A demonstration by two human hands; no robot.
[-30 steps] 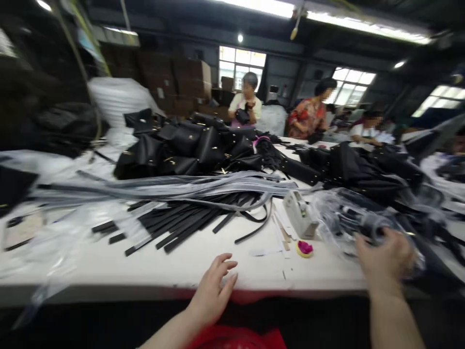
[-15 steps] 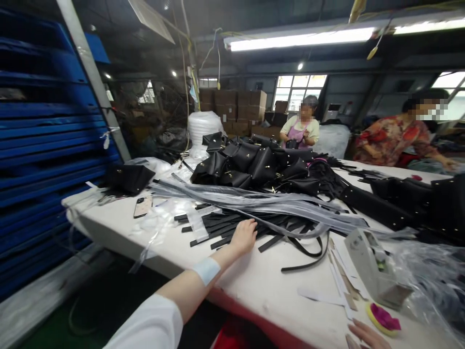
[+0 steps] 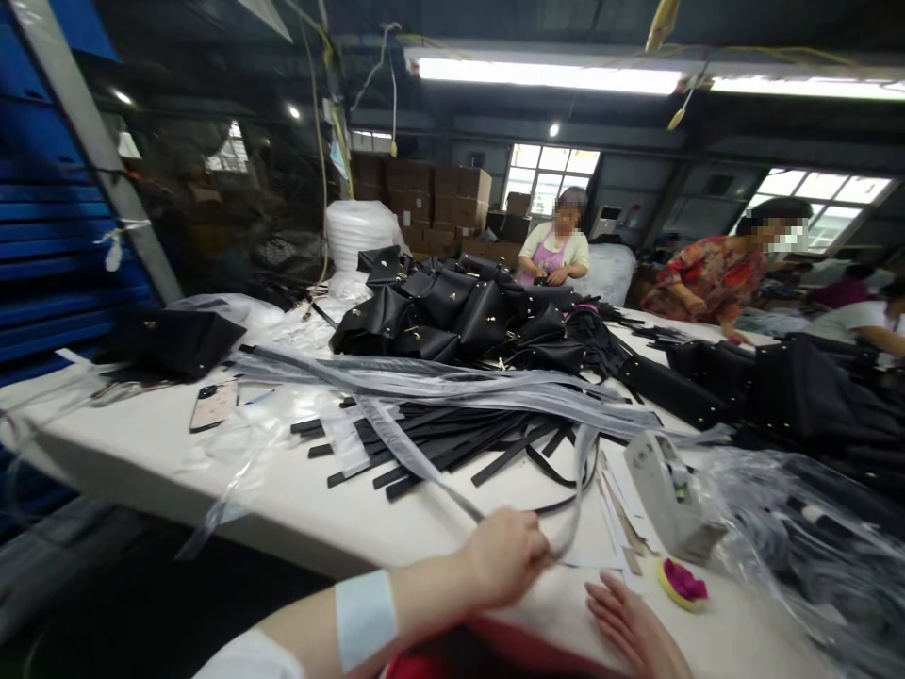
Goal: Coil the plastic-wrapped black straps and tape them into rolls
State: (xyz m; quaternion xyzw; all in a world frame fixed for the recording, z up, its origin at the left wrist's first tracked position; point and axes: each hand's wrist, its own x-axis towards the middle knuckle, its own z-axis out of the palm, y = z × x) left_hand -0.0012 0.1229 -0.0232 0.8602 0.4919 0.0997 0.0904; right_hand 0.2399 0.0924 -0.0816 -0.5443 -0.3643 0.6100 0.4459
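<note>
My left hand (image 3: 505,556) is closed around a black strap in a clear plastic sleeve (image 3: 404,447). One length of it slants up and left across the pile, and another loops up on the right. My right hand (image 3: 629,618) lies near the front edge of the white table (image 3: 283,495), fingers stretched out, holding nothing that I can see. Beyond my hands, bare black straps (image 3: 424,443) lie under more plastic-sleeved straps (image 3: 481,385). A yellow roll with magenta cloth in it (image 3: 682,583) rests just right of my right hand.
A grey tape dispenser (image 3: 671,495) stands beside crumpled clear plastic (image 3: 798,538). Black bags (image 3: 452,306) are heaped at the back. A phone (image 3: 212,405) lies at left, near another black bag (image 3: 173,339). Two people work across the table; others are partly visible far right.
My left hand has moved from the strap pile toward me and right, drawing a plastic-sleeved strap with it. My right hand has come further into view. The whole view has shifted right.
</note>
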